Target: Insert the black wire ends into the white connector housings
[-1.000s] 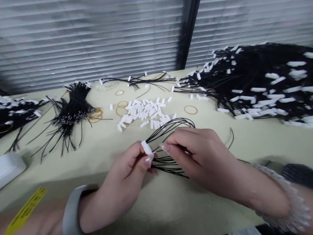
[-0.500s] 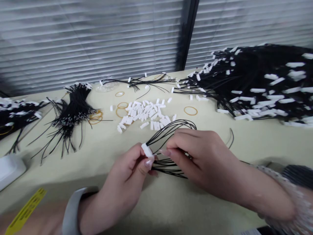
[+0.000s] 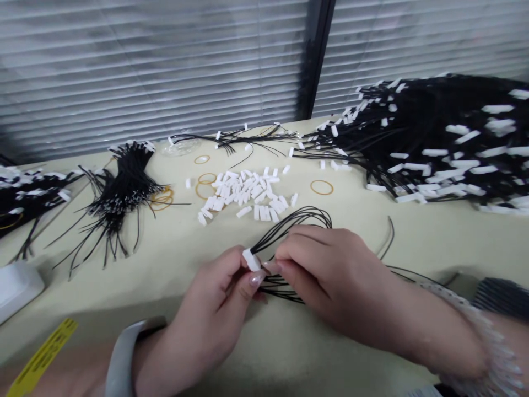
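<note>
Between the thumb and fingers of my left hand (image 3: 223, 298) is a white plastic connector housing (image 3: 252, 260). Several thin black wires (image 3: 289, 219) run out of it to the right, looping up and over behind my right hand. My right hand (image 3: 326, 275) is closed in a pinch on a black wire close to the housing's lower side; its fingertips nearly touch my left thumb. The wire's tip is hidden by the fingers. More black wires pass below, partly covered by my right hand.
Loose white housings (image 3: 243, 190) lie in a pile beyond my hands, with rubber bands (image 3: 322, 187) around them. A large heap of black wires (image 3: 438, 127) with white connectors fills the right. A tied black wire bundle (image 3: 132, 176) and a white object (image 3: 19, 289) are at left.
My right hand has moved slightly left and down, bringing the pinched wire up to the housing. The left hand and housing have shifted slightly down and right.
</note>
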A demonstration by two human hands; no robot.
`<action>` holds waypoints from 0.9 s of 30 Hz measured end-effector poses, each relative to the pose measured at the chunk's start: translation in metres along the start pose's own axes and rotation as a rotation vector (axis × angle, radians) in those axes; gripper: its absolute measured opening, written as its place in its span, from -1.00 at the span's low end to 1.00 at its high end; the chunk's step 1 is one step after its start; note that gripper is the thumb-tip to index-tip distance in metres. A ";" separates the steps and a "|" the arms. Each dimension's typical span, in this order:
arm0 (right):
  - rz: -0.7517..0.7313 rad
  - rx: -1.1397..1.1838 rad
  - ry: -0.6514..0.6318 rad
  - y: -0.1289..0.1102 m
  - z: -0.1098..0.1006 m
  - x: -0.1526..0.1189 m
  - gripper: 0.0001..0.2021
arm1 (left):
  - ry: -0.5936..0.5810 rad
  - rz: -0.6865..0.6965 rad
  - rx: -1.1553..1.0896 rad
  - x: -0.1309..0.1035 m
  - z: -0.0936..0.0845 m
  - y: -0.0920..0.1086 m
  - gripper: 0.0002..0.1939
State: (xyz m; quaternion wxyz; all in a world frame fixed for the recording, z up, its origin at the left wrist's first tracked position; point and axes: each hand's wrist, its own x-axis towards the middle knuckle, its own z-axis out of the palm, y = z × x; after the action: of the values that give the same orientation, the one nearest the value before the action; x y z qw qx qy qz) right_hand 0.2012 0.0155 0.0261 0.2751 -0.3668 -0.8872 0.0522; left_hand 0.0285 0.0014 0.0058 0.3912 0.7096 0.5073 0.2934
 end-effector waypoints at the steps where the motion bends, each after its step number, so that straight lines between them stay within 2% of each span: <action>1: 0.004 0.007 -0.014 0.000 0.000 0.000 -0.75 | 0.002 0.004 0.005 0.000 0.000 0.000 -0.81; 6: 0.004 0.032 -0.002 0.001 0.000 -0.001 -0.76 | 0.028 0.021 -0.011 -0.001 -0.001 -0.001 -0.82; 11: 0.017 0.027 0.063 0.011 -0.009 0.000 -0.85 | 0.071 -0.038 -0.186 0.001 -0.001 0.002 -0.84; 15: 0.038 -0.056 0.211 0.021 -0.024 0.005 -0.91 | 0.112 -0.143 -0.427 0.004 -0.001 -0.004 -0.84; 18: 0.092 -0.114 0.300 0.027 -0.033 0.009 -0.92 | 0.098 -0.163 -0.552 0.005 -0.001 -0.011 -0.83; 20: 0.142 -0.112 0.283 0.030 -0.037 0.010 -0.92 | 0.097 -0.162 -0.595 0.006 -0.001 -0.014 -0.84; 24: 0.275 0.119 0.050 0.036 -0.042 0.009 -0.88 | 0.121 -0.157 -0.659 0.007 -0.001 -0.014 -0.86; 25: 0.302 0.168 0.036 0.037 -0.043 0.008 -0.86 | 0.122 -0.157 -0.672 0.007 -0.001 -0.014 -0.86; 27: 0.354 0.212 0.111 0.037 -0.043 0.008 -0.86 | 0.111 -0.161 -0.696 0.007 -0.001 -0.013 -0.86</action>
State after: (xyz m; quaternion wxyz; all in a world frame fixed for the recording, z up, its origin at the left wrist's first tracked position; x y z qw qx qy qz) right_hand 0.2419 0.0435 0.0551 0.3472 -0.4882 -0.7819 0.1725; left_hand 0.0232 0.0109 -0.0044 0.6031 0.4746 0.4517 0.4551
